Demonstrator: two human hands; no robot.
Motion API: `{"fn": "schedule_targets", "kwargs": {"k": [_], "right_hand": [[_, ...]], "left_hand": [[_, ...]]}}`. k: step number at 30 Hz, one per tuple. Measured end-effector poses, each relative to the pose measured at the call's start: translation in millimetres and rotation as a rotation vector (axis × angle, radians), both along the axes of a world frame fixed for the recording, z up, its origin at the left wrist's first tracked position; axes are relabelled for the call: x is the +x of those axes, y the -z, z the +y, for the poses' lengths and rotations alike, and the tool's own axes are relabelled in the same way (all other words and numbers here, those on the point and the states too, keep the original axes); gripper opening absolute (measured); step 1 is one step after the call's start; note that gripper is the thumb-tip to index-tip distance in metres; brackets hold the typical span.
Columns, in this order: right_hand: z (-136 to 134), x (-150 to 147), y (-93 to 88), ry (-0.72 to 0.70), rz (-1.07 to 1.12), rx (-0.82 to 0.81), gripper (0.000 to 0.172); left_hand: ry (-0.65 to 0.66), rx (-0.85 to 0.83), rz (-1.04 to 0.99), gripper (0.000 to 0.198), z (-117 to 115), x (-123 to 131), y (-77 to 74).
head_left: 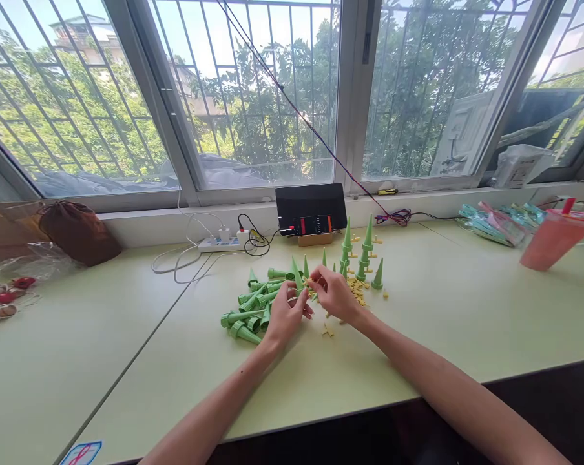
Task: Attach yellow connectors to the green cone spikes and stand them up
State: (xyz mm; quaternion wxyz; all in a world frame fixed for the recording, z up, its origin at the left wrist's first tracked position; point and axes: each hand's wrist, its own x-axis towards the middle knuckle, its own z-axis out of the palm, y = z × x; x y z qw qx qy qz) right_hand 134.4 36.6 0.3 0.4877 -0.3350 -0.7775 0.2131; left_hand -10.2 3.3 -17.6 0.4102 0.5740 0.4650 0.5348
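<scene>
My left hand (285,316) and my right hand (334,294) meet over the pale green table (418,336), fingers pinched together. The left hand grips a green plastic cone (298,278) that points up between the hands. The right hand pinches a small yellow piece (311,282) against that cone. A heap of loose green cones (250,310) lies just left of my left hand. Several green cones (364,252) stand upright behind my right hand, some stacked. Small yellow pieces (356,290) are scattered beside them, and one yellow piece (327,331) lies below my hands.
A phone on a wooden stand (312,227) and a dark tablet (311,203) sit by the window sill, with a power strip (221,243) and cables. A brown pouch (79,231) is at far left, a pink cup (553,237) and teal packets (495,223) at right.
</scene>
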Motion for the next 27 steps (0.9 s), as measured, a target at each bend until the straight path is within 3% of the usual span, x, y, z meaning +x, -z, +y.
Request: {"fn": "schedule_targets", "kwargs": {"k": [27], "right_hand": [[2.7,1.4,2.9,-0.006,-0.022,-0.098,0.016]], "left_hand": [[-0.04,0.059,0.109,0.036,-3.3,-3.3,4.2]]}}
